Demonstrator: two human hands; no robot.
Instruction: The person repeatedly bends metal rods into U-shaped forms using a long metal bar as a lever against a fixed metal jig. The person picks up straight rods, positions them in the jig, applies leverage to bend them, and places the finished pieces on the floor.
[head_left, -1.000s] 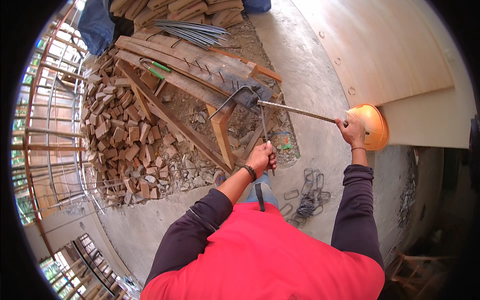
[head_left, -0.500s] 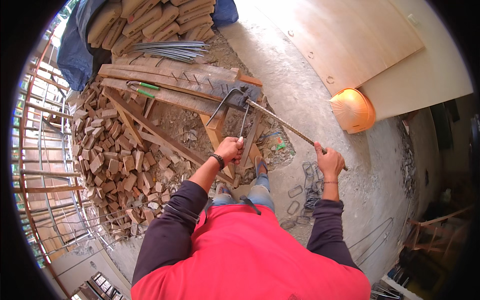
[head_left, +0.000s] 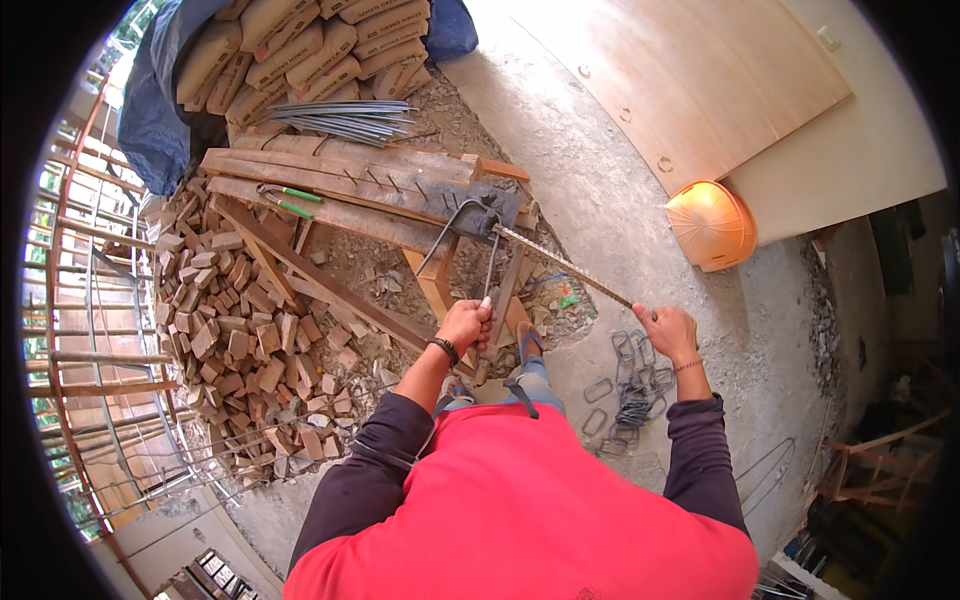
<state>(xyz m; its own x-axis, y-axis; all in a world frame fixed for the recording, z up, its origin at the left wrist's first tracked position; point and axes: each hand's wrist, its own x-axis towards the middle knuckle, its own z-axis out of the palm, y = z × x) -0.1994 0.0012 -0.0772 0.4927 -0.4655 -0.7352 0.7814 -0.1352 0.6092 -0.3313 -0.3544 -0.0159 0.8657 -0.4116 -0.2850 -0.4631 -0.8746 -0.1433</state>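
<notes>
My left hand is closed around one leg of a bent thin steel rod. The rod rises to the end of a wooden bench, turns there, and its other leg slants down toward the bench's side. My right hand grips the outer end of a ribbed steel bar, thumb along the top. The bar's far end meets a dark metal plate at the bench end, beside the rod's bend; the exact contact is too small to make out. Upright pins stand in the bench top.
Green-handled pincers lie on the bench. Broken bricks are heaped at left. Cut rods rest before stacked bags. Bent steel loops lie on the floor near my right arm; an orange helmet sits farther right.
My right hand has shifted outward along the ribbed bar, whose end no longer sticks out past it. My left hand still holds the rod. The whole view has shifted slightly.
</notes>
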